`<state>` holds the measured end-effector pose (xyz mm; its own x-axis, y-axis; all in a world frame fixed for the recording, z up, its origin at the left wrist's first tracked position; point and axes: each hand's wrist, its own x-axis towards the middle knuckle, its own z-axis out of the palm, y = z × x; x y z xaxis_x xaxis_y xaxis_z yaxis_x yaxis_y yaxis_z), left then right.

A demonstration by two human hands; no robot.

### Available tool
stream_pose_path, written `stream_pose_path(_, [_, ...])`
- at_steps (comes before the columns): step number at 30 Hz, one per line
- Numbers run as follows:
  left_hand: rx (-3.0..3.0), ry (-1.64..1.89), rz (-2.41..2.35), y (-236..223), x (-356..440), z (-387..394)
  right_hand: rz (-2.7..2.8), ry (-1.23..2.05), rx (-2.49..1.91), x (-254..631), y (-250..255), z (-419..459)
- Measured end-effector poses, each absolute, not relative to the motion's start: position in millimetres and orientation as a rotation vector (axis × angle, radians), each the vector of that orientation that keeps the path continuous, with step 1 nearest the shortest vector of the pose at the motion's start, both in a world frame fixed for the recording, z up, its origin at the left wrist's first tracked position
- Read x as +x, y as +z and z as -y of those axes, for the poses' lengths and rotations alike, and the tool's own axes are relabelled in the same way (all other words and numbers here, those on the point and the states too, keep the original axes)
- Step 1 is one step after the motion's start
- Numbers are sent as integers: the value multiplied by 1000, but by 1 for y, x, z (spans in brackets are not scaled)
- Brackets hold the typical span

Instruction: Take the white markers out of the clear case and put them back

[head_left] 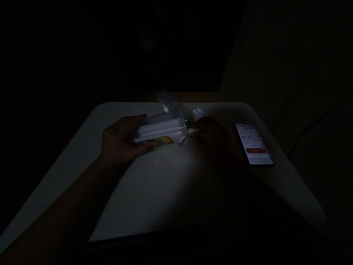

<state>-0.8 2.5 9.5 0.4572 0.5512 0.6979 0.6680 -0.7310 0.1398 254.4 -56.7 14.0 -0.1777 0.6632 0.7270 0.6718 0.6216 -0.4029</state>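
Note:
The scene is very dark. My left hand (118,141) is wrapped round a clear plastic pack of white markers (158,130) with a yellow label, lying on its side on a pale table (154,191). My right hand (211,134) is at the pack's open right end, its fingers pinched on a white marker (193,130) that sticks out of the pack. Two loose markers (199,111) lie just behind my right hand.
A phone (255,144) with a lit screen lies face up on the table to the right. A crumpled clear piece of plastic (169,101) lies near the table's far edge. The surroundings beyond the table are black.

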Motion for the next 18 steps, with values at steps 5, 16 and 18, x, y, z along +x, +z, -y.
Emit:
stream_pose_path(5, [-2539,-1173,1197,9,-2,-2,1776,-38,-1135,262,14,57])
stream_pose_path(16, [-2436,-1198,1366,5,-3,-7,1699,-138,-1319,281,11,54])
stream_pose_path(18, [-2397,-1236,1427,4,-3,-9,1685,-142,-1373,287,11,53])
